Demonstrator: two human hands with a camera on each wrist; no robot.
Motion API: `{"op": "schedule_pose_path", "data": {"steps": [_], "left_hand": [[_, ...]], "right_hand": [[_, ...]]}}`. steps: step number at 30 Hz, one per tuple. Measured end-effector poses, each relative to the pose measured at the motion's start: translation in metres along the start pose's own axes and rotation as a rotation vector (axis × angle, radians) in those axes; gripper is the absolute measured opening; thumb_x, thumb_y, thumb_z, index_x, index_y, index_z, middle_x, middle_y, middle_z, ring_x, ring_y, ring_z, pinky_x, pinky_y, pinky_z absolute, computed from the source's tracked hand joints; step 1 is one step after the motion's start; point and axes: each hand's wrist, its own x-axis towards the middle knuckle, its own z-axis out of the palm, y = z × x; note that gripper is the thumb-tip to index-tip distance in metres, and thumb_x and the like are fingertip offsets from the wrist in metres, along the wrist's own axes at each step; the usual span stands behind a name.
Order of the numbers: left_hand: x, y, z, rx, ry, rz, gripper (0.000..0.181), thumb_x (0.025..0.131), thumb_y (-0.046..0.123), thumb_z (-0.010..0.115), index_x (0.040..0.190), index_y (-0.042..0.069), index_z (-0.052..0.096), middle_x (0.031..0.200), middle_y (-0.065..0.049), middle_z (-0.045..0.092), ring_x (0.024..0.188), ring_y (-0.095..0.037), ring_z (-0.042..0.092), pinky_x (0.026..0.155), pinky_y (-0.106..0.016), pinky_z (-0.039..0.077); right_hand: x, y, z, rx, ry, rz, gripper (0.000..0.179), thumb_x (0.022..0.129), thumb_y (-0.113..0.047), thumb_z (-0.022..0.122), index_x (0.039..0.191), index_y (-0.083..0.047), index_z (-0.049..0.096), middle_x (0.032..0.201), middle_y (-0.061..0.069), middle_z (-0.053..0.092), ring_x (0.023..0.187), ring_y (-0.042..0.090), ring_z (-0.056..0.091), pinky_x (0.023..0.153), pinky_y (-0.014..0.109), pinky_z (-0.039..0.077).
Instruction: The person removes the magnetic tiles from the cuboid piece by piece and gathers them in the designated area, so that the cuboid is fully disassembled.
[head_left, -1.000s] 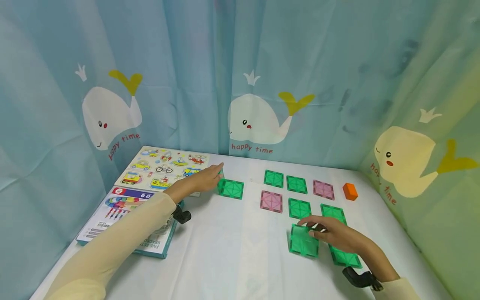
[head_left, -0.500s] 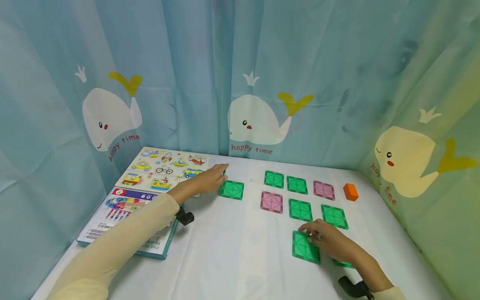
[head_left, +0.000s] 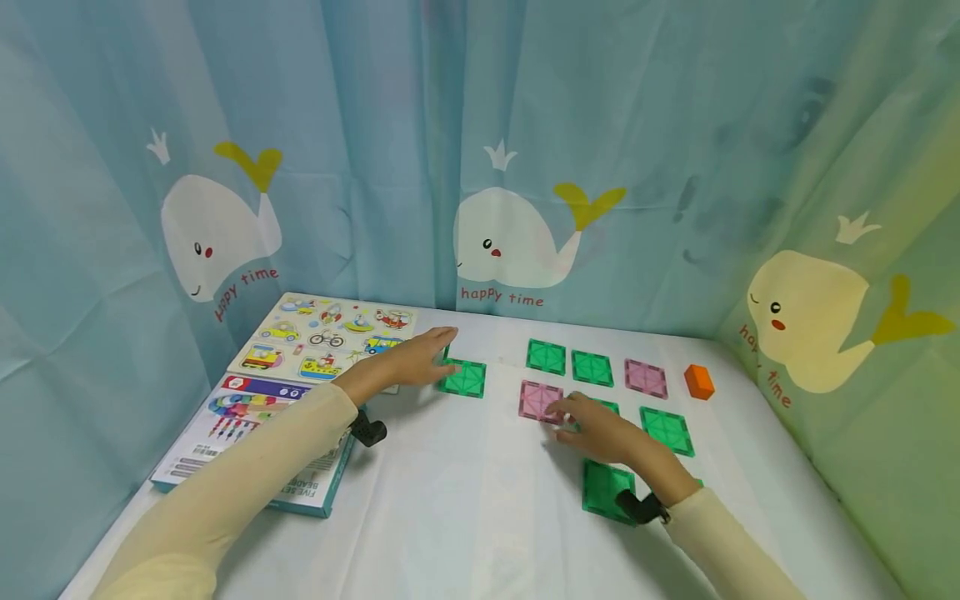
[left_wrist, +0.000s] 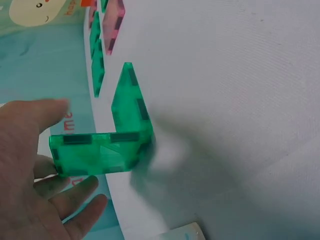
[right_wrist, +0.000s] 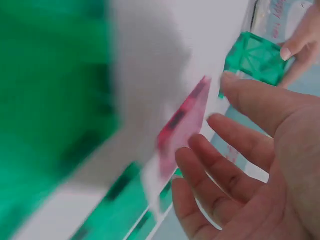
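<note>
A green square magnetic tile [left_wrist: 92, 154] stands on edge against a flat green tile [head_left: 465, 378], forming a corner at the back left. My left hand [head_left: 416, 357] is beside the standing tile, thumb spread away from the fingers. In the left wrist view, that thumb is clear of the tile, and some fingers are partly behind its near end. My right hand [head_left: 600, 429] reaches over the tiles with fingers relaxed, holding nothing. Its fingertips are close to a pink tile [head_left: 538, 402]; contact is unclear. The hand partly hides one green tile [head_left: 609, 407].
Green tiles [head_left: 546, 357], another pink tile [head_left: 646, 379] and an orange block [head_left: 699, 382] lie at the back right. A separate green tile [head_left: 603, 492] is under my right wrist. A picture puzzle board [head_left: 300, 337] and boxed set [head_left: 303, 492] are at left. A curtain [head_left: 375, 167] surrounds the table.
My right hand has left the green tile at the front right and moved left and away, toward the pink tile. My left hand's thumb and fingers have spread apart beside the standing tile.
</note>
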Motion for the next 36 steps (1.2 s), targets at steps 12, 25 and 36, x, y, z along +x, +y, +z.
{"op": "schedule_pose_path", "data": {"steps": [12, 25, 36], "left_hand": [[0.000, 0.004, -0.002, -0.010, -0.018, -0.016, 0.087, 0.105, 0.025, 0.070, 0.170, 0.005, 0.016, 0.176, -0.016, 0.017, 0.161, -0.034, 0.025, 0.128, -0.049, 0.028], [-0.001, 0.002, -0.004, 0.011, -0.010, -0.012, 0.085, 0.104, 0.022, 0.071, 0.169, 0.003, 0.019, 0.173, -0.019, 0.021, 0.156, -0.035, 0.035, 0.124, -0.048, 0.036], [-0.002, 0.001, -0.001, 0.029, -0.003, -0.017, 0.085, 0.104, 0.022, 0.071, 0.168, 0.002, 0.019, 0.173, -0.021, 0.022, 0.155, -0.035, 0.037, 0.123, -0.048, 0.037]], "right_hand": [[0.118, -0.037, 0.014, -0.001, -0.063, 0.097, 0.080, 0.097, -0.043, 0.078, 0.159, -0.005, 0.044, 0.161, 0.018, 0.046, 0.150, 0.035, 0.043, 0.122, 0.054, 0.037], [0.147, -0.054, 0.029, -0.048, -0.042, 0.036, 0.076, 0.097, -0.032, 0.080, 0.160, -0.006, 0.044, 0.154, 0.020, 0.051, 0.140, 0.034, 0.050, 0.117, 0.052, 0.043], [0.144, -0.053, 0.025, -0.133, 0.076, 0.045, 0.079, 0.090, -0.037, 0.086, 0.154, -0.009, 0.050, 0.132, 0.020, 0.052, 0.123, 0.035, 0.051, 0.108, 0.051, 0.048]]}}
